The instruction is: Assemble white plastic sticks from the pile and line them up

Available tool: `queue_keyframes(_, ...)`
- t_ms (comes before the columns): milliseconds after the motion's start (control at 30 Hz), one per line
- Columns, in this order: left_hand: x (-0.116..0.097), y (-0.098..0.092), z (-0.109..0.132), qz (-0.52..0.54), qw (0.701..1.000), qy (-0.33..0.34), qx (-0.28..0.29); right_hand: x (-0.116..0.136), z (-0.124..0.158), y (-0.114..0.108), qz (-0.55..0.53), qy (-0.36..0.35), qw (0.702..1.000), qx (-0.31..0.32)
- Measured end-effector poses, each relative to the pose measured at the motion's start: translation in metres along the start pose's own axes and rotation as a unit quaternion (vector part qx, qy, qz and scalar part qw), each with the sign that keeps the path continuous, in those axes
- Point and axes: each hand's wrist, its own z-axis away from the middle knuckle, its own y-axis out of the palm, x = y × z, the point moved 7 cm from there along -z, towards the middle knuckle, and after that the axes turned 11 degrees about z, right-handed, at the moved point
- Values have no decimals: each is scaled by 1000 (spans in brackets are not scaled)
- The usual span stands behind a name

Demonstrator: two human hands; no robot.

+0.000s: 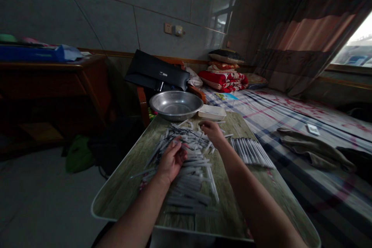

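A loose heap of thin grey-white tubes (186, 170) covers the middle of a small wood-patterned table (122, 190). My left hand (172, 159) rests on the heap with fingers curled round a few tubes. My right hand (212, 131) reaches to the far side of the heap, fingers pinched on a thin tube. A neat row of the same tubes (251, 151) lies side by side at the table's right edge.
A metal basin (176, 104) and a shallow white tray (212, 112) stand at the table's far end. A bed with a striped sheet (290, 124) lies to the right, with folded blankets (223, 79). A dark wooden desk (55, 85) stands left.
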Motion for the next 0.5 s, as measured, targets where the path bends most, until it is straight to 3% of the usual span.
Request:
queue_keyframes(100, 1, 0, 1, -5, 1000, 1, -5, 8, 49, 2, -273, 30, 961, 41)
queue_keyframes(167, 2, -1, 1, -6, 1000, 2, -6, 9, 75, 8, -373, 67, 924, 52)
queue_keyframes(333, 4, -5, -2, 0, 1000, 17, -8, 5, 98, 24, -465, 94, 880, 14)
queue_keyframes(500, 4, -10, -6, 4, 1000, 26, -17, 4, 99, 30, -466, 79, 881, -22)
